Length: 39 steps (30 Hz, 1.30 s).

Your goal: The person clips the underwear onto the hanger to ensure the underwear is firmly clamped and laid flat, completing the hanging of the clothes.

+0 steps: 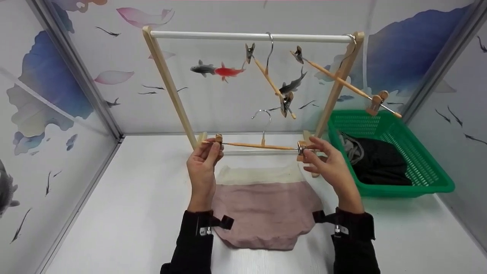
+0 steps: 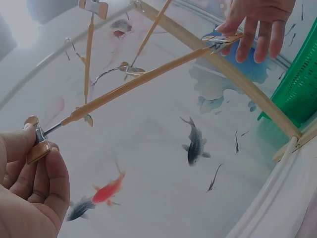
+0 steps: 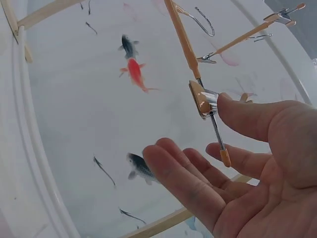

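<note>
A wooden clip hanger with a metal hook is held level above the table. My left hand pinches the clip at its left end, thumb in front and fingers curled behind. At the other end, my right hand has its thumb against the clip, while its fingers are spread and apart from it. Below the hanger, a pink cloth garment with a cream band lies flat on the table.
Behind the hands stands a wooden rack with a white rail. Two more clip hangers hang from it, one at its right end. A green basket at the right holds dark clothing. Printed panels surround the white table.
</note>
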Each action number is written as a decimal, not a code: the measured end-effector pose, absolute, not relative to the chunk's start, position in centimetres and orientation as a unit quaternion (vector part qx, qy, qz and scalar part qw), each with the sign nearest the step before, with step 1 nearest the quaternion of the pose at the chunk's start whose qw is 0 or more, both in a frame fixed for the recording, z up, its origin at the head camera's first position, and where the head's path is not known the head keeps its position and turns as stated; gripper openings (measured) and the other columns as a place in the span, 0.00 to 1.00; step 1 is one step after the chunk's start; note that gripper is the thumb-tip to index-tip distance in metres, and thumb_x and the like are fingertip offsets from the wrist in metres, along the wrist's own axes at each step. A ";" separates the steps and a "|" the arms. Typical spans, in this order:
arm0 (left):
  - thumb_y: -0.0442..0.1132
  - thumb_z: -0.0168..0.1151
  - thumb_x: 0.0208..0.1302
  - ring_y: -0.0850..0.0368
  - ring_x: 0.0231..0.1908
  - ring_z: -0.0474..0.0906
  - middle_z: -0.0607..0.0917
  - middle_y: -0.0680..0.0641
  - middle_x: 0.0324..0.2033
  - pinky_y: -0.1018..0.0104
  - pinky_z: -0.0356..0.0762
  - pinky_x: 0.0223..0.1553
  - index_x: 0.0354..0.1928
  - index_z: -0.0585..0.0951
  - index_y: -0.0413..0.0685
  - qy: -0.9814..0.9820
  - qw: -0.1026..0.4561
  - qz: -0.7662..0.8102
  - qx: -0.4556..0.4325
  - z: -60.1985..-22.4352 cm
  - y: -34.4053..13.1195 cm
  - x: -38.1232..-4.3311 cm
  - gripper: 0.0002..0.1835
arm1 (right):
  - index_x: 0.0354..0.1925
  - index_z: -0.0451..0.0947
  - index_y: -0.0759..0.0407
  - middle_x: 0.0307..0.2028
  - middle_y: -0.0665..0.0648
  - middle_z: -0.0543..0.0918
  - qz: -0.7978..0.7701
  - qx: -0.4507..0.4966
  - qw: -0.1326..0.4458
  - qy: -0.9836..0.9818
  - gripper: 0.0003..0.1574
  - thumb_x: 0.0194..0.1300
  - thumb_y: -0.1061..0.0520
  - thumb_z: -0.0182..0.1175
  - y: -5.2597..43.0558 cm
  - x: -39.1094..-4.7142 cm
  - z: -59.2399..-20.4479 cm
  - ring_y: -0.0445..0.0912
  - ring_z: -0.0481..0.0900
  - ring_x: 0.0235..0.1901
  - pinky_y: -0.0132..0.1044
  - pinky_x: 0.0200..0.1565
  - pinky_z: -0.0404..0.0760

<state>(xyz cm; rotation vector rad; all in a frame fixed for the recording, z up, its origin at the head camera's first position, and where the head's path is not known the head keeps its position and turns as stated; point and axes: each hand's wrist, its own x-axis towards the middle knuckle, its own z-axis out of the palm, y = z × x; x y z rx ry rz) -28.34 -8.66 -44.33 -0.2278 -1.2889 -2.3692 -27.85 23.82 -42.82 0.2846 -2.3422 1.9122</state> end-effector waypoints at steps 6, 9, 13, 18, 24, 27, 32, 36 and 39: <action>0.29 0.65 0.68 0.55 0.38 0.85 0.87 0.38 0.40 0.67 0.83 0.40 0.48 0.83 0.33 -0.464 0.202 -0.859 -0.077 -44.8 -8.2 -29.0 0.09 | 0.69 0.70 0.64 0.50 0.68 0.78 0.665 0.093 0.057 -0.738 0.32 0.71 0.58 0.65 23.9 -28.8 -43.8 0.47 0.87 0.41 0.45 0.43 0.86; 0.29 0.65 0.69 0.56 0.37 0.85 0.88 0.40 0.40 0.66 0.84 0.40 0.49 0.83 0.33 -0.470 0.196 -0.858 -0.070 -44.9 -8.1 -29.0 0.10 | 0.69 0.70 0.64 0.50 0.68 0.77 0.674 0.095 0.069 -0.730 0.32 0.70 0.61 0.65 23.9 -28.9 -44.0 0.47 0.87 0.41 0.44 0.43 0.86; 0.27 0.64 0.68 0.57 0.36 0.85 0.88 0.41 0.40 0.66 0.84 0.41 0.53 0.81 0.30 -0.485 0.177 -0.854 -0.068 -45.1 -8.2 -29.1 0.13 | 0.68 0.71 0.67 0.52 0.70 0.77 0.682 0.100 0.095 -0.718 0.31 0.69 0.68 0.64 23.8 -29.2 -44.2 0.46 0.87 0.40 0.42 0.45 0.85; 0.22 0.61 0.68 0.57 0.38 0.86 0.88 0.40 0.41 0.64 0.84 0.45 0.67 0.71 0.30 -0.512 0.156 -0.842 -0.065 -45.9 -8.3 -29.7 0.26 | 0.65 0.74 0.68 0.54 0.70 0.78 0.682 0.091 0.127 -0.714 0.27 0.69 0.69 0.63 23.4 -30.1 -44.9 0.46 0.85 0.41 0.38 0.46 0.85; 0.22 0.59 0.69 0.60 0.39 0.85 0.86 0.33 0.45 0.67 0.83 0.45 0.74 0.62 0.29 -0.565 0.165 -0.808 -0.026 -48.1 -8.5 -30.8 0.33 | 0.64 0.74 0.70 0.57 0.70 0.78 0.666 0.070 0.121 -0.732 0.25 0.70 0.71 0.60 22.3 -31.6 -47.2 0.47 0.83 0.44 0.34 0.46 0.84; 0.22 0.59 0.69 0.59 0.40 0.84 0.83 0.31 0.48 0.67 0.83 0.46 0.76 0.58 0.31 -0.594 0.166 -0.787 -0.010 -49.0 -8.6 -31.0 0.36 | 0.65 0.74 0.71 0.58 0.70 0.78 0.641 0.055 0.103 -0.758 0.26 0.70 0.73 0.57 21.8 -32.2 -48.4 0.49 0.82 0.47 0.32 0.46 0.83; 0.24 0.61 0.69 0.53 0.42 0.84 0.82 0.31 0.48 0.66 0.82 0.47 0.74 0.64 0.34 -0.632 0.164 -0.757 0.007 -49.8 -8.9 -31.4 0.33 | 0.64 0.75 0.68 0.58 0.68 0.80 0.614 0.036 0.082 -0.784 0.25 0.70 0.74 0.56 21.5 -32.9 -49.5 0.56 0.81 0.49 0.32 0.46 0.83; 0.26 0.63 0.68 0.49 0.45 0.83 0.86 0.35 0.48 0.66 0.82 0.47 0.65 0.76 0.33 -0.690 0.175 -0.702 0.015 -50.3 -9.1 -31.6 0.24 | 0.65 0.75 0.68 0.59 0.68 0.80 0.594 0.033 0.074 -0.800 0.26 0.69 0.74 0.55 21.5 -33.2 -49.9 0.58 0.81 0.51 0.32 0.46 0.83; 0.27 0.65 0.67 0.47 0.46 0.84 0.87 0.37 0.47 0.61 0.81 0.49 0.59 0.81 0.31 -0.744 0.174 -0.646 0.003 -50.7 -9.1 -31.7 0.19 | 0.65 0.75 0.69 0.59 0.68 0.79 0.581 0.028 0.067 -0.811 0.27 0.69 0.75 0.56 21.7 -33.4 -50.3 0.58 0.80 0.51 0.31 0.46 0.82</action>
